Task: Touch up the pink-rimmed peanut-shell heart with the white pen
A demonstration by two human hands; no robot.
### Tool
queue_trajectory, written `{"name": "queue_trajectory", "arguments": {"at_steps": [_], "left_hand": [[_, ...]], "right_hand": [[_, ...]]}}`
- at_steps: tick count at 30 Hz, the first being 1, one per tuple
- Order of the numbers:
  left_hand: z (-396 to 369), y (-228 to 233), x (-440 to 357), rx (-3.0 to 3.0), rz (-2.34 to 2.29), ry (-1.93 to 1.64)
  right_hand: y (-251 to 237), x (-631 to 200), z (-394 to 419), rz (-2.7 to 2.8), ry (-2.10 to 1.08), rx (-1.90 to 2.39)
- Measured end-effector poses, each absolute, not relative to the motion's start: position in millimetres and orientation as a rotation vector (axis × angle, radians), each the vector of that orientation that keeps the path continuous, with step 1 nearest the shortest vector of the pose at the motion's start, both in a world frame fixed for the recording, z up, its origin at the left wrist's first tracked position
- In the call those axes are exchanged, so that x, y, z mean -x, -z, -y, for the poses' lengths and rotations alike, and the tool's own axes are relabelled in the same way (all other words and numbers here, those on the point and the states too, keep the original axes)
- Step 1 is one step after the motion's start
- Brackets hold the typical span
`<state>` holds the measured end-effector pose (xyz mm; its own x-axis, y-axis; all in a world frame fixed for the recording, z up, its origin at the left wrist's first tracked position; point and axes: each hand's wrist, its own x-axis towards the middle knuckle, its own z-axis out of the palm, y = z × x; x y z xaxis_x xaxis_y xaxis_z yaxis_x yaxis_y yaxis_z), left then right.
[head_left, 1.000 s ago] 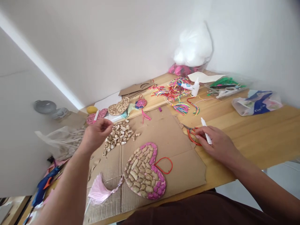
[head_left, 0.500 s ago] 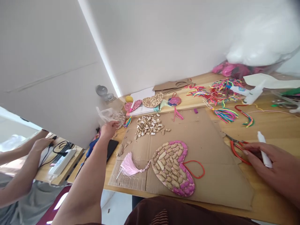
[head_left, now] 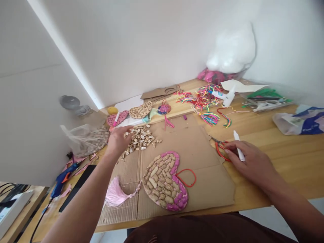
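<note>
My left hand (head_left: 118,140) hovers at the left edge of a pile of split peanut shells (head_left: 141,139), thumb and forefinger apart with nothing visible between them. In my right hand (head_left: 249,162) is a white marker (head_left: 238,145), tip end upward. That hand rests by red-handled pliers (head_left: 219,150), partly hidden under its fingers. A heart covered in peanut shells (head_left: 162,180) lies on the cardboard sheet (head_left: 202,189), its right edge coloured purple. A red cord loop (head_left: 194,179) and a pink tassel (head_left: 117,192) are attached to it.
Left: a clear bag of peanuts (head_left: 88,141), a blue glue gun (head_left: 59,182) and a black flat object (head_left: 78,187). Behind: smaller peanut hearts (head_left: 141,110), a purple cap (head_left: 185,117), coloured cords (head_left: 205,96), a white glue bottle (head_left: 229,98). Right: a plastic packet (head_left: 301,121).
My left hand has moved from the bag of peanuts to beside the shell pile. The view has turned right. My right hand still holds the marker by the pliers.
</note>
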<state>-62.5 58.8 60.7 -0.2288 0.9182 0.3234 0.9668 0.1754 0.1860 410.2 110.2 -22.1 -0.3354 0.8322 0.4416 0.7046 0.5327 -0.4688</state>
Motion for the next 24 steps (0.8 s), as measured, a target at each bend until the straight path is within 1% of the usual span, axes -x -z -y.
{"name": "queue_trajectory", "arguments": {"at_steps": [4,9,12,18,24], "left_hand": [[-100.5,-51.7,-14.9,2.369,2.023,0.421],[-135.9,-37.4,-69.9,2.593,1.842,0.247],[-154.0,-33.4,-76.8,2.539,1.887,0.2],[-192.0,-28.1,-65.3,2.306,2.16,0.151],[-200.4,-25.5,-50.7,2.136,2.254,0.036]], "right_hand": [[24.9,-412.5,-110.1,2.127,-0.243,1.233],[24.3,-412.5,-109.0,2.147,-0.262,1.222],[23.6,-412.0,-109.0,2.151,-0.274,1.222],[22.9,-411.8,-109.1,2.142,-0.329,1.252],[23.2,-412.7,-107.5,2.125,-0.372,1.259]]}}
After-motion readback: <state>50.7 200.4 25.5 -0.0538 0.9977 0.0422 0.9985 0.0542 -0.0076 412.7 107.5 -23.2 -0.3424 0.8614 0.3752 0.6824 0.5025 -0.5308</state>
